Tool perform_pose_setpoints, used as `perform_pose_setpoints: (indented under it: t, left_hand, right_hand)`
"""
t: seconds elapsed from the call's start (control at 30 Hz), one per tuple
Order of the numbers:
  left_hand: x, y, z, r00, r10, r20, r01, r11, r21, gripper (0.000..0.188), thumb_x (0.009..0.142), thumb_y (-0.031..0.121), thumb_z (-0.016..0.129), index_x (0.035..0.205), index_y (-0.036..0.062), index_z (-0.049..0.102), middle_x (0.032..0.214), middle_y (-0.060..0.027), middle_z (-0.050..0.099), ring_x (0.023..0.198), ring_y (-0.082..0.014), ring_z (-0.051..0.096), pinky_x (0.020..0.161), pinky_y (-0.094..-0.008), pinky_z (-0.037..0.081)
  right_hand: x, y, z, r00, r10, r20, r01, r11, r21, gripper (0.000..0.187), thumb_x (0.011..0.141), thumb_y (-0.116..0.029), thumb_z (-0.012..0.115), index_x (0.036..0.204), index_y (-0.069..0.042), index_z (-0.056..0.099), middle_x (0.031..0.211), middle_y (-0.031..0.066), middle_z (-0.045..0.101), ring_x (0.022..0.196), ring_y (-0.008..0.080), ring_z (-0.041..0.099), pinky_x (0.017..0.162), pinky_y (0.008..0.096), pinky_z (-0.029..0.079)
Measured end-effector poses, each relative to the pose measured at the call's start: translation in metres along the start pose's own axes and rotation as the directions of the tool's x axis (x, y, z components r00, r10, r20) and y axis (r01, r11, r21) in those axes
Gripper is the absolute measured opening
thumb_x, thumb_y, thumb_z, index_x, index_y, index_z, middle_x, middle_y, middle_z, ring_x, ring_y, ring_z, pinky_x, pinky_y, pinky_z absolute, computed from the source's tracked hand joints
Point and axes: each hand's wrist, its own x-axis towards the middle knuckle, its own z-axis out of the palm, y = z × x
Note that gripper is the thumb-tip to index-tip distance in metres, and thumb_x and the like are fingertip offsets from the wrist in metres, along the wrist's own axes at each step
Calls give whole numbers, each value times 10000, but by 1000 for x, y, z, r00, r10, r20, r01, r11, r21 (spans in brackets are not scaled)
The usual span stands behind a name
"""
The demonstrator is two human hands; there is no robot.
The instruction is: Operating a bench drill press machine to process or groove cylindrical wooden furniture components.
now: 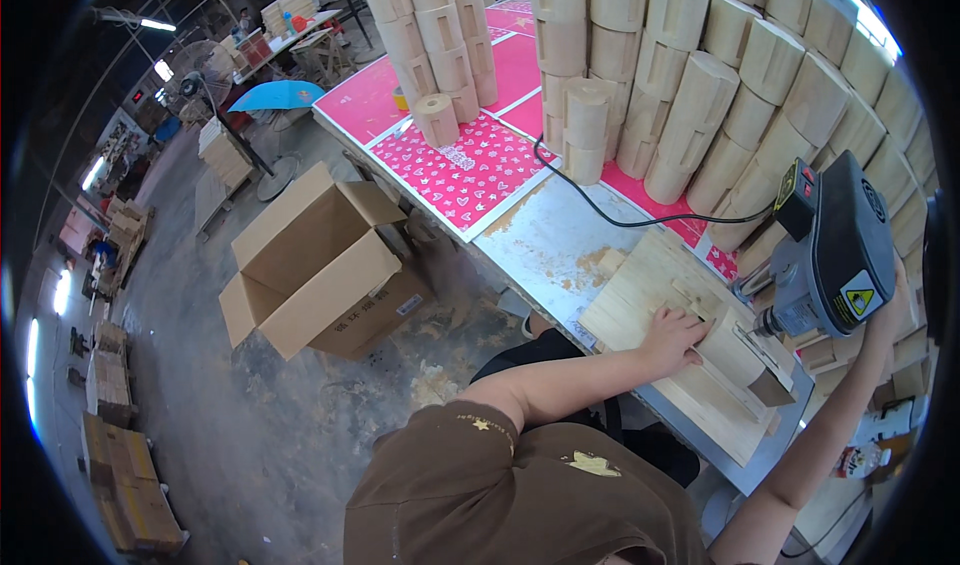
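A pale, rounded wooden block lies in a flat plywood jig on the bench. My left hand grips the block's left end, fingers bent over it beside the jig's small wooden strips. Above the block stands a bench drill press with a black cover and a yellow warning label. Its chuck points down at the block's upper side; whether the bit touches the wood is hidden. My right hand is at the right side of the machine's head, its fingers mostly hidden behind the cover.
Stacked wooden blocks stand in rows along the back and right. A single round piece stands on the pink patterned sheet. A black cable crosses the bench to the drill. An open cardboard box is on the floor at left.
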Motion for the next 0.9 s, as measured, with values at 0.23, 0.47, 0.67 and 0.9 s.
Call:
perform_pose_setpoints:
  t: [0.23, 0.47, 0.67, 0.9]
  left_hand:
    - [1, -4, 1, 998, 43, -41, -39, 994, 107, 467, 590, 329, 765, 971, 97, 623, 863, -56, 580, 869, -281, 518, 792, -436, 349]
    - [2, 0, -7, 993, 98, -62, -91, 990, 112, 466, 658, 336, 742, 1044, 101, 628, 815, -55, 567, 851, -270, 516, 814, -420, 330]
    - [5, -2, -11, 996, 83, 19, -85, 990, 110, 554, 680, 354, 729, 1160, 114, 589, 840, -28, 567, 857, -241, 501, 809, -429, 300]
    - [4, -2, -10, 997, 74, 13, -75, 991, 110, 531, 683, 335, 734, 1145, 111, 596, 835, -16, 562, 850, -229, 496, 799, -412, 290]
  right_hand:
    - [-59, -65, -29, 990, 130, -61, -134, 990, -54, 273, 946, -242, 510, 926, 0, 636, 740, 22, 544, 629, 75, 461, 557, 234, 373]
    - [-173, -109, -23, 995, 101, -12, -100, 993, 67, 100, 870, -46, 563, 842, 24, 629, 627, 45, 506, 558, 99, 456, 525, 245, 362]
    - [-206, -72, 28, 986, -64, -152, 83, 989, 119, 72, 812, -1, 578, 852, -4, 638, 719, 92, 596, 651, 239, 532, 623, 326, 414]
    - [-206, -62, 33, 964, -200, -176, 215, 974, 66, 60, 790, -2, 593, 841, -8, 623, 693, 77, 562, 647, 236, 519, 613, 327, 407]
